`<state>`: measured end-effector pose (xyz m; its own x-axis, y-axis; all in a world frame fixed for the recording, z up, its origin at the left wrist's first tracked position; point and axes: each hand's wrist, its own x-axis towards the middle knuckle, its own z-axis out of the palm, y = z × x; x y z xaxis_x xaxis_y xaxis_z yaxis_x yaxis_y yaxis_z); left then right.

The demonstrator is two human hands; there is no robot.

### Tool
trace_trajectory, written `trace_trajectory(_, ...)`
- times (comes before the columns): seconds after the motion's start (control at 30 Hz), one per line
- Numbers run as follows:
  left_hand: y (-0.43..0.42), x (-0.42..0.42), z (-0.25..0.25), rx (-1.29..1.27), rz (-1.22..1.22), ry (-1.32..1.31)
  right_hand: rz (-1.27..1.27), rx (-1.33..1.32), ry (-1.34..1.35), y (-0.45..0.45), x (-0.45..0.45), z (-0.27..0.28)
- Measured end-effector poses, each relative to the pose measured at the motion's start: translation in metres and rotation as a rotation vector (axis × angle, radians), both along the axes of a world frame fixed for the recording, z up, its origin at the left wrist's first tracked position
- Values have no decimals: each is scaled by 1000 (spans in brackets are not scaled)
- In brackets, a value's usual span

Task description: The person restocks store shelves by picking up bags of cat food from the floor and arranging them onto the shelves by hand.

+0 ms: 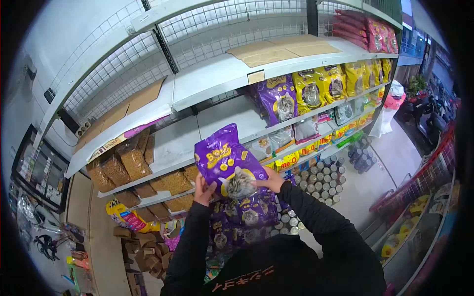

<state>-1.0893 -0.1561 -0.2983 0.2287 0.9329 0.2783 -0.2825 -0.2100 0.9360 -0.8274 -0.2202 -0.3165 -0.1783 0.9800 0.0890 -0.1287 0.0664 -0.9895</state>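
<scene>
Held up in front of the shelf is a purple bag of cat food [224,160] with yellow lettering and a cat picture. My left hand [203,190] grips its lower left side, fingers closed on the edge. On the lower right side my right hand [270,181] is closed on the same bag, thumb across the front. Below it lie several more purple cat food bags [253,214], partly hidden by the held bag and my arms. A matching purple bag [282,101] stands on the middle shelf, up and to the right.
Yellow bags [311,91] line the middle shelf at right, pink bags [380,37] the top one. Clear bags of brown kibble [131,160] sit at left. Many cans [323,182] stand on the floor. Cardboard boxes [148,254] lie at lower left. A red rack [414,172] is at right.
</scene>
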Motion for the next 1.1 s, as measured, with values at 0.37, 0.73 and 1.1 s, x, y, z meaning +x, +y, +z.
trace_trajectory(0.37,-1,-1,-61,-232,-292,68,-209,-115,110,4,-20,-5)
trace_trajectory(0.73,65,54,-42,-307,-248,21,-266,-227,327,48,16,12)
trace_trajectory(1.1,153,120,-20,-384,-86,185,-462,-222,372,138,55,26)
